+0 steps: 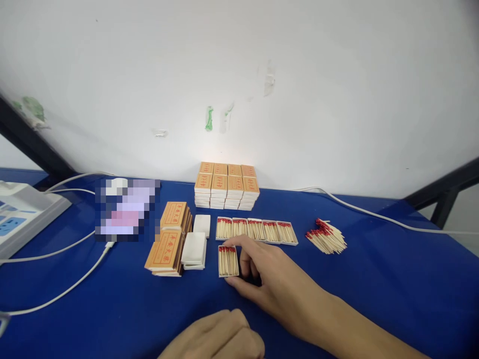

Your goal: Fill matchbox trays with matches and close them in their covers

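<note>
My right hand point(277, 279) holds a small white matchbox tray point(228, 262) full of red-headed matches, index finger on its far edge and thumb on its near edge. The tray lies on the blue tabletop. Just beyond stands a row of several filled trays point(256, 231), side by side. Low in the view, my left hand point(220, 336) is closed, knuckles up, near the table's front. Its fingertips are hidden, so whatever it may hold does not show. Left of the held tray are stacked white empty-looking trays point(193, 248), bottoms up, beside piled orange matchbox sleeves point(168, 249).
Stacked orange-topped matchboxes point(227, 184) stand against the white wall point(318, 99). Loose red-tipped matches point(327, 238) lie in a heap at right. A blurred-out phone-like object point(127, 207), white cables point(71, 296) and a white power strip point(22, 219) occupy the left side.
</note>
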Demonstrator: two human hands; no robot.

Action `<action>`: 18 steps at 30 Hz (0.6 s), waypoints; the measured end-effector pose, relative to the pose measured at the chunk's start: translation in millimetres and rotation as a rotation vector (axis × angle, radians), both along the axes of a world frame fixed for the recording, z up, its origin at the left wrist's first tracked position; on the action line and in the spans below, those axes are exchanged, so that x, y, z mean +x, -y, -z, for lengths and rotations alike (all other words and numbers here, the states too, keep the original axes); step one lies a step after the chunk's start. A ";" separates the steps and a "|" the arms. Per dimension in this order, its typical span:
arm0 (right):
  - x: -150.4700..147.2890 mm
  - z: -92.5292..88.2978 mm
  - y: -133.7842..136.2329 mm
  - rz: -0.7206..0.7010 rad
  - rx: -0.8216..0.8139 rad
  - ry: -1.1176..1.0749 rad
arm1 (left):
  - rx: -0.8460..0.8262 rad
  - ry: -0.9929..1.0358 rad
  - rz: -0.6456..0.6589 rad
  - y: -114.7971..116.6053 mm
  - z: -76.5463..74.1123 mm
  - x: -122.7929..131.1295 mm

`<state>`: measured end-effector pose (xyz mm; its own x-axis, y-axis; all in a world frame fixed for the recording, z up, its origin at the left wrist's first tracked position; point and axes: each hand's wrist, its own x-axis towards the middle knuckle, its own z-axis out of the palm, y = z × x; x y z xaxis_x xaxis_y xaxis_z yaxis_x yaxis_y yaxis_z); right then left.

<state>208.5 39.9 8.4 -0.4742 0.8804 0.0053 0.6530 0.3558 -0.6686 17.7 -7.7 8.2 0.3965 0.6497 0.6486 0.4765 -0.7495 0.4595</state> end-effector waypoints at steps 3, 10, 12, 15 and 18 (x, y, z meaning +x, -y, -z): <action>-3.4 1.4 -2.7 -0.011 0.001 0.006 | 0.008 -0.009 0.016 -5.6 -3.0 -0.1; -7.4 5.3 -5.7 0.004 0.018 0.013 | 0.028 -0.024 0.054 -12.1 -1.5 -4.0; -8.9 6.9 -5.8 0.014 0.025 0.018 | 0.032 -0.028 0.066 -13.6 0.5 -4.2; -10.6 8.7 -5.1 0.034 0.032 0.029 | 0.038 -0.040 0.092 -11.2 9.7 -4.6; -11.6 8.9 -4.4 0.047 0.031 0.037 | 0.081 -0.024 0.126 -3.0 26.6 -4.1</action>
<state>196.9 44.3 -0.4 -0.4326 0.9015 0.0161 0.6939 0.3443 -0.6324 13.6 -4.7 -18.4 0.4876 0.5394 0.6865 0.3864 -0.8384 0.3844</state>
